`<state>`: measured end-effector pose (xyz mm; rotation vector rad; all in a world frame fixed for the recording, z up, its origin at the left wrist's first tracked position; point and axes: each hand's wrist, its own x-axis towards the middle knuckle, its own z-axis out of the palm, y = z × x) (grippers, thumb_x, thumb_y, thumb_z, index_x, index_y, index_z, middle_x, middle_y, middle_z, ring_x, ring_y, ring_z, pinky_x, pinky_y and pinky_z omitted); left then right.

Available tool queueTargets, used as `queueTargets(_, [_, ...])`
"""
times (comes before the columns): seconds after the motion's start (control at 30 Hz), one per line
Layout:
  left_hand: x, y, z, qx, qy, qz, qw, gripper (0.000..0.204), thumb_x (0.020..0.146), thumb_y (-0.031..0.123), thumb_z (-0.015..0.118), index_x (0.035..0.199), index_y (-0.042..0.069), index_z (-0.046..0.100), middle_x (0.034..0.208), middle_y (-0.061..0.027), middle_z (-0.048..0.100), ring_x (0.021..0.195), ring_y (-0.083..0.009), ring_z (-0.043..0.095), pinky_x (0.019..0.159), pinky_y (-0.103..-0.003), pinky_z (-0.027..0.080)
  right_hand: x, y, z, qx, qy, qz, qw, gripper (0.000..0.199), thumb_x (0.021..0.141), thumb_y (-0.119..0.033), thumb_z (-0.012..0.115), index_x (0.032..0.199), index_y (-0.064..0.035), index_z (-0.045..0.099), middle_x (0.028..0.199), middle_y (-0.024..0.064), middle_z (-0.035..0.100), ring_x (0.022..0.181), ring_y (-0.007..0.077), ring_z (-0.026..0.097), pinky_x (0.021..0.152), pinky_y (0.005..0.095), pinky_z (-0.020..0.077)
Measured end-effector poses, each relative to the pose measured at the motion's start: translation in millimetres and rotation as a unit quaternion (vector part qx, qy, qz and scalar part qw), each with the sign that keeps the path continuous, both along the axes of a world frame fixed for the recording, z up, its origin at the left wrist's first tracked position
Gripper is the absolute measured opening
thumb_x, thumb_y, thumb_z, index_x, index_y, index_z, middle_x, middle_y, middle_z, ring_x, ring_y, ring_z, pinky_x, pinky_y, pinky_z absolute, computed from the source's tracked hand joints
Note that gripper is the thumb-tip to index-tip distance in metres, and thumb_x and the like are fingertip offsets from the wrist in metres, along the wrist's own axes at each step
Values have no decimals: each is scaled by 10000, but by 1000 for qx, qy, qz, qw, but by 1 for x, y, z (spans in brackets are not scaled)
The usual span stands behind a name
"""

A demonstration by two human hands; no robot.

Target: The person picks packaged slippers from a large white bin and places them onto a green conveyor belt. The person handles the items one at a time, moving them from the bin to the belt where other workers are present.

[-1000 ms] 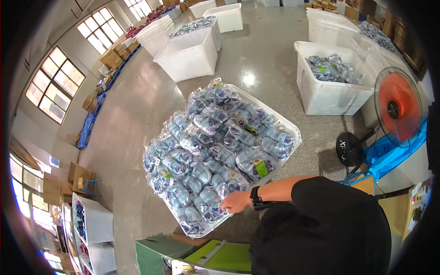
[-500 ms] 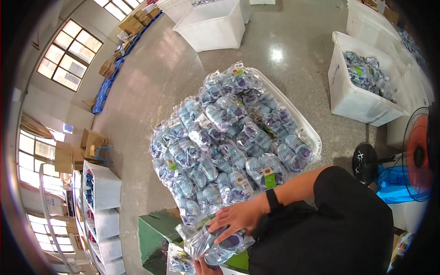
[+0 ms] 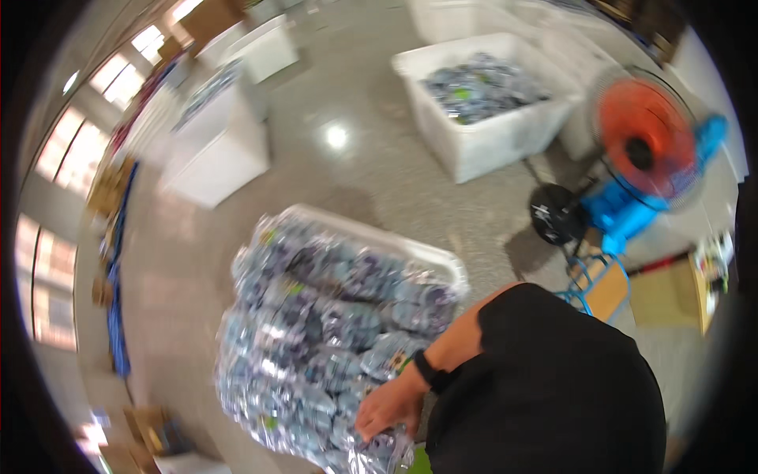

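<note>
The picture is blurred by motion. A white bin (image 3: 430, 259) is heaped with several clear plastic packets (image 3: 316, 332) of blue and purple items. My right hand (image 3: 387, 409), a black band on its wrist, reaches in from the right. It closes on a clear packet (image 3: 377, 449) at the near edge of the heap. The bare forearm runs back to my black sleeve (image 3: 553, 379). My left hand is not in view.
A second white bin (image 3: 482, 158) of similar packets stands behind on the grey floor. Other white bins (image 3: 217, 162) stand at the back left. To the right are an orange floor fan (image 3: 641, 146) on a black base, a blue frame (image 3: 600, 272) and a cardboard box (image 3: 663, 296).
The view has swung right and blurred, bringing the fan and the far bin into sight. My left hand, under a packet half a second ago, is gone from view. My right hand stays at the heap's near edge.
</note>
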<state>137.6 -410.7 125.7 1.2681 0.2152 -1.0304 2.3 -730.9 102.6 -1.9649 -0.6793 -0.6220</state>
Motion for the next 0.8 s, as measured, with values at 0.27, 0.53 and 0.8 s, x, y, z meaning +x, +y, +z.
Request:
queueTargets(0.27, [11,-69,-21,-94,151,-139,974,457,1067,314,513,1387,-5,580,1320,-146,669,1169,-302,641,1030,-474,535,-37,7,22,-64,172,-107,977,473,969,-281,700,1337,5,617,1233,221,685,1105,342,669,926,444,537])
queueTargets(0.53, [19,-62,-48,-59,121,-162,978,549,1070,496,462,1441,100,550,1432,-144,596,1255,-360,590,1075,-532,482,-72,-23,2,90,178,-272,941,622,567,-431,859,956,-15,609,980,171,630,910,411,639,773,491,527])
queueTargets(0.8, [-8,-5,-16,113,-6,-40,993,569,1087,506,433,1467,86,488,1356,-181,581,1226,-362,577,1058,-518,467,-104,-110,32,72,177,-372,908,608,715,-496,816,1061,-32,631,968,157,627,899,373,636,779,468,519])
